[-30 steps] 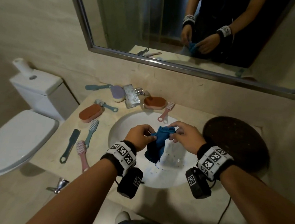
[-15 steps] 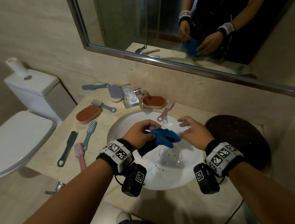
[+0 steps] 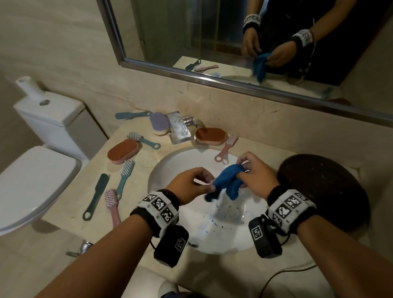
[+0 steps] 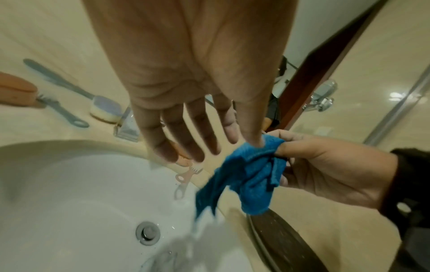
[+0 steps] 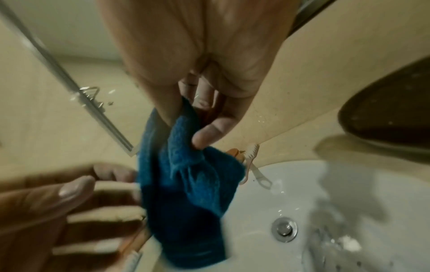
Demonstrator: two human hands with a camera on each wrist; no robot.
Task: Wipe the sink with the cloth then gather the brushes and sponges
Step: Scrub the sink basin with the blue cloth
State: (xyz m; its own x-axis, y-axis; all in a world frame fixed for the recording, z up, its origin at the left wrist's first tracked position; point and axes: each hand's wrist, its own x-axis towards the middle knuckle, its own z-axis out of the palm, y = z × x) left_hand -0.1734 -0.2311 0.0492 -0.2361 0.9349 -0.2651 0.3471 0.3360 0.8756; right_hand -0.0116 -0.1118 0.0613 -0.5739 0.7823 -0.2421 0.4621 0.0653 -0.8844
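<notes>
A blue cloth (image 3: 228,179) hangs bunched above the white sink (image 3: 177,168). My right hand (image 3: 247,174) pinches its upper fold between thumb and fingers, as the right wrist view shows on the cloth (image 5: 186,174). My left hand (image 3: 202,182) is beside the cloth's lower end. In the left wrist view its fingers (image 4: 186,143) are straight and only the thumb tip touches the cloth (image 4: 251,176). A pink brush (image 3: 226,148) lies on the sink's far rim. Teal brushes (image 3: 125,176), another pink brush (image 3: 111,201), orange sponges (image 3: 123,151) and a purple sponge (image 3: 159,122) lie on the counter.
A chrome tap (image 3: 179,128) stands behind the sink. A dark round board (image 3: 321,191) covers the counter to the right. A toilet (image 3: 23,187) stands left of the counter. A mirror hangs above, and a black cable (image 3: 274,279) runs over the front edge.
Half a second ago my left hand gripped the cloth and my right hand was off it. Now the right hand pinches the cloth and the left fingers have straightened.
</notes>
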